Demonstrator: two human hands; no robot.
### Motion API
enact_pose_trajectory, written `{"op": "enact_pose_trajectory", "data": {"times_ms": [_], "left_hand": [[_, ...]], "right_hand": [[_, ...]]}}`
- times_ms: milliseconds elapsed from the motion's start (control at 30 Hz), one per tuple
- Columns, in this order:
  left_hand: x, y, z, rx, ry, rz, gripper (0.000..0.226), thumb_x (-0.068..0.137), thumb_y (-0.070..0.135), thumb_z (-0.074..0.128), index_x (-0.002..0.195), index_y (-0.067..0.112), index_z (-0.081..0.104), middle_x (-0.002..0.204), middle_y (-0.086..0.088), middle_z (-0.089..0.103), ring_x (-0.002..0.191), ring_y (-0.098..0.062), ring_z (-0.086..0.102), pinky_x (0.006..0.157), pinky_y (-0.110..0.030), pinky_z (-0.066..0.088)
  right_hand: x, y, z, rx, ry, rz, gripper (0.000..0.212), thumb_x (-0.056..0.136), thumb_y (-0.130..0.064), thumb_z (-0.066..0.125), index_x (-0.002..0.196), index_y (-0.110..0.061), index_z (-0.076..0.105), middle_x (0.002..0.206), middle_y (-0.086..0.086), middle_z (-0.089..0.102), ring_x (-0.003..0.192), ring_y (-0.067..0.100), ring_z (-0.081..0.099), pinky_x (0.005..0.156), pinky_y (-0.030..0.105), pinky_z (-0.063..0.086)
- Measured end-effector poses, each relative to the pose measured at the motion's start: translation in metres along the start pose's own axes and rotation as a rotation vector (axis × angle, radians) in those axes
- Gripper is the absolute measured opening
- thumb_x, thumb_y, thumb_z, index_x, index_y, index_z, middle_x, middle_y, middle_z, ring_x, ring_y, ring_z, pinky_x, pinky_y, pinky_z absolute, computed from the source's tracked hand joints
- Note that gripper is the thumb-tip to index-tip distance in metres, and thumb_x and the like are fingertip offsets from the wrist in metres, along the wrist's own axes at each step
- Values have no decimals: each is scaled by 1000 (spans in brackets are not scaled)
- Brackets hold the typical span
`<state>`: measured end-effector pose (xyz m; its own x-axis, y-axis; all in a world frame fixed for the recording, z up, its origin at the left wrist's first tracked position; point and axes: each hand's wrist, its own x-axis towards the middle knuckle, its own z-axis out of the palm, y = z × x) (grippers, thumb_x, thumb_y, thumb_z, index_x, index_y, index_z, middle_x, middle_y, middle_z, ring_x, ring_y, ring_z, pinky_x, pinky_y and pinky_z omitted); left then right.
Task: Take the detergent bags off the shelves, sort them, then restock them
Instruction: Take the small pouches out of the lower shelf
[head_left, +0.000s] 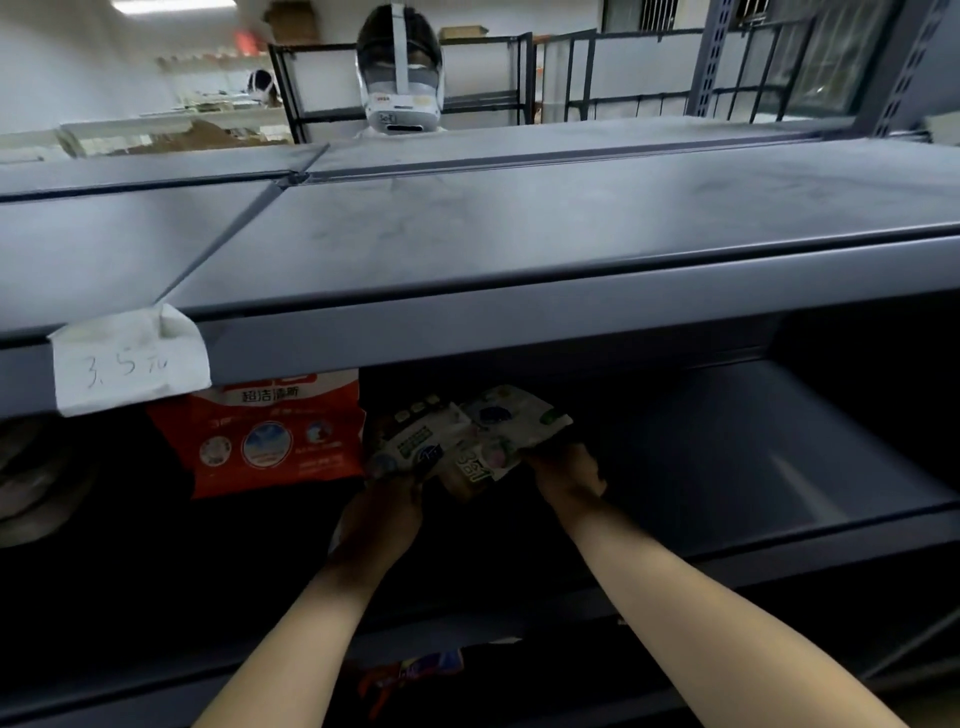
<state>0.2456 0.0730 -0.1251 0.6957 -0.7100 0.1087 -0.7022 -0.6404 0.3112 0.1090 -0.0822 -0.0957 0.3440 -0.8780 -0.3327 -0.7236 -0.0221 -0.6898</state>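
Fingers of both hands — left hand (387, 501), right hand (566, 470) — seem curled round the white bags (457, 441), though shadow blurs them, holding the bunch together on the middle shelf (727, 467) beside the red bag (265, 441) — likely to handle it as one lot.

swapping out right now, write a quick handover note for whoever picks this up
Left hand: grips the near left end of the white detergent bags.
Right hand: grips their right end.
Where things are: the white bags are held together in the middle shelf bay, just right of the upright red detergent bag. A colourful packet shows on the shelf below. The top shelf carries a paper price tag.
Done: cannot tell from this view whether the bags are going in or coming out.
Left: settle these white bags, then deal with the red bag and the lower shelf.
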Motion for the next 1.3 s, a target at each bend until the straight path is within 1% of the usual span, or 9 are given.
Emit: {"op": "enact_pose_trajectory", "data": {"times_ms": [167,267,400,567,700,833,967,1167,1300], "left_hand": [[-4,29,-19,57,165,40,29,99,29,42,103,16,67,100,-6,69,93,-24,65,65,-26,39],[-7,48,-32,29,264,132,13,83,14,71,70,10,70,62,-8,67,55,-25,65,48,-20,33],[-9,69,-45,-7,334,226,36,63,1,83,45,8,52,36,-5,47,27,-21,46,41,-9,10],[-22,113,-50,-14,408,319,23,68,3,80,58,3,59,42,-12,54,32,-28,53,42,-19,27],[-36,147,-41,-73,502,495,24,85,17,53,69,2,63,42,-11,54,28,-26,50,33,-22,35],[-52,179,-32,-276,489,605,37,84,29,37,74,7,64,48,-5,58,34,-23,55,33,-22,38],[-70,232,-38,-381,558,654,36,79,25,43,82,6,72,61,-6,67,43,-26,62,36,-27,44],[-107,319,-47,-529,529,738,31,76,23,39,91,22,66,73,8,66,55,-17,63,41,-27,44],[-131,383,-37,-583,482,754,39,77,26,37,93,24,72,72,11,68,56,-16,64,42,-33,50]], "right_hand": [[-15,7,-30,111,169,-242,26,96,-17,44,111,-6,62,113,13,64,84,16,51,58,22,30],[-28,14,-51,292,260,-339,25,98,-17,43,116,-12,60,107,8,64,91,22,61,60,23,40],[-48,29,-79,199,431,-419,26,101,-21,37,121,-16,52,105,11,67,95,33,65,69,33,51],[-70,73,-117,-58,751,-415,24,99,-16,40,120,-12,50,96,14,68,84,38,63,66,40,48],[-85,109,-146,74,1029,-434,16,99,-24,40,101,-13,51,77,0,59,69,28,59,59,32,36],[-98,137,-184,175,1243,-417,28,94,-29,37,101,-7,53,84,5,60,67,32,58,61,30,34],[-110,168,-227,169,1339,-467,16,95,-35,36,96,-21,43,75,7,63,58,32,60,50,32,43],[-130,220,-296,145,1408,-601,31,97,-50,30,95,-21,43,66,-4,53,53,-7,46,47,1,34],[-137,259,-349,207,1431,-621,41,95,-59,26,95,-22,43,69,-4,56,60,-9,51,49,0,37]]}}
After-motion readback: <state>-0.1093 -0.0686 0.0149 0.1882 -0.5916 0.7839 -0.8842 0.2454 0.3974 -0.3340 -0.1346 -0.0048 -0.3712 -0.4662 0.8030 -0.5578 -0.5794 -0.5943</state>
